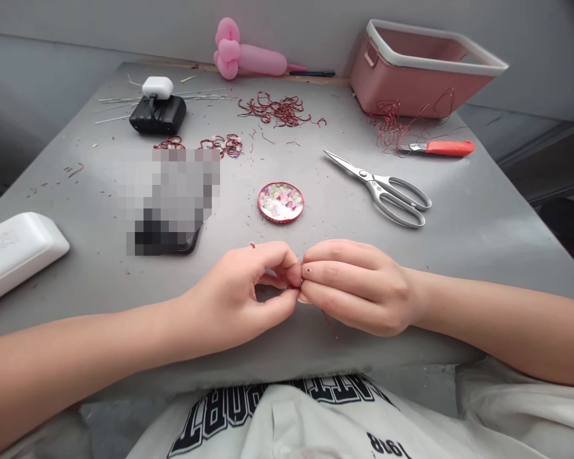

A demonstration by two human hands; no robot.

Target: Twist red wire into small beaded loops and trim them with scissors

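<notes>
My left hand (pixel 253 290) and my right hand (pixel 358 287) meet fingertip to fingertip above the table's near edge. The left thumb and index finger are pinched together, and what lies between them is mostly hidden. My right fingers are pressed together at the same spot. A thin dark red thread (pixel 331 324) hangs below the right fingers. Just beyond the hands is a round red-rimmed dish (pixel 281 203) of small pink, white and yellowish beads. Silver scissors (pixel 382 189) lie to its right, slightly spread, with the tips pointing away to the left.
A pink bin (pixel 411 83), tangled red thread (pixel 390 124) and a red-handled cutter (pixel 449 148) are at the back right. Red wire pieces (pixel 280 109), beaded rings (pixel 224 145), a pink balloon (pixel 261 59) and a black box (pixel 157 116) lie farther back. A white case (pixel 22 252) is left.
</notes>
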